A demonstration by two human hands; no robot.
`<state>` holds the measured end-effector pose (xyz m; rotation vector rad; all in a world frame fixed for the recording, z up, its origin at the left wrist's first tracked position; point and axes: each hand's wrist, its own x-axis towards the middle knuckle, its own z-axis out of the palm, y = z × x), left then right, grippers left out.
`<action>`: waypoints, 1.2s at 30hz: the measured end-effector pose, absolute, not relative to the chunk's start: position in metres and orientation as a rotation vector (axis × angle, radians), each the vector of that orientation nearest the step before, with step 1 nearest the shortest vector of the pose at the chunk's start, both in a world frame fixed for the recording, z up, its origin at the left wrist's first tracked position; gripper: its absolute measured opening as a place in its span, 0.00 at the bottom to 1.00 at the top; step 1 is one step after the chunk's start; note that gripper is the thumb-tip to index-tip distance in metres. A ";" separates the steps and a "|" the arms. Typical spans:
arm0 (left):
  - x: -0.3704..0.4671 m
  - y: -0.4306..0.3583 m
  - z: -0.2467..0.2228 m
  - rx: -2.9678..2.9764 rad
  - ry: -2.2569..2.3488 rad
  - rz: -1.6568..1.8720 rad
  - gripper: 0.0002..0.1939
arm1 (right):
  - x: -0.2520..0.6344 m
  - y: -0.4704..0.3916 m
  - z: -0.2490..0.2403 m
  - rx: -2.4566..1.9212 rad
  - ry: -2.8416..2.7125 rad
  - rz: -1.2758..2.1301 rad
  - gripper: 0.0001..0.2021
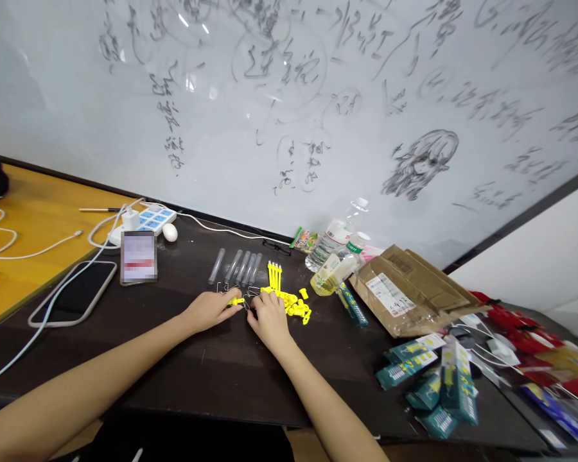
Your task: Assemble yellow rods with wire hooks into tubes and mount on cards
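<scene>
My left hand [212, 312] pinches a small yellow plastic part [237, 300] low over the dark desk. Just to its right, my right hand [270, 317] has its fingers curled down; what they grip is too small to make out. Thin bent metal wires [221, 287] lie around my fingertips. Beyond the hands stand out several clear plastic tubes [243, 266] in a row. Several long yellow sticks with pale tips [274, 274] lie side by side past my right hand. A pile of loose yellow plastic pieces [296, 307] is beside that hand, partly covered by it.
Left are a phone [74, 295], another screen device [139, 256], a power strip [157, 219] and cables. Right are water bottles [328, 245], a brown cardboard parcel [399, 289] and several green boxes [457, 382]. A whiteboard [197, 128] rises behind the desk [197, 372].
</scene>
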<state>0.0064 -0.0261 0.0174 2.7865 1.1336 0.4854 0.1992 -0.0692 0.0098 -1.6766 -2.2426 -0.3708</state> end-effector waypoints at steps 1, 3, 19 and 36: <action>0.007 -0.026 0.017 2.791 1.133 0.486 0.20 | 0.199 -0.069 0.010 -1.674 -2.245 -0.385 0.06; 0.006 -0.026 0.017 2.789 1.139 0.491 0.20 | 0.198 -0.068 0.009 -1.671 -2.248 -0.396 0.09; 0.005 -0.022 0.011 2.781 1.071 0.526 0.18 | 0.197 -0.048 0.013 -1.861 -2.239 -0.213 0.02; 0.004 -0.023 0.014 2.813 1.098 0.495 0.17 | 0.223 -0.060 0.021 -1.679 -2.244 -0.145 0.13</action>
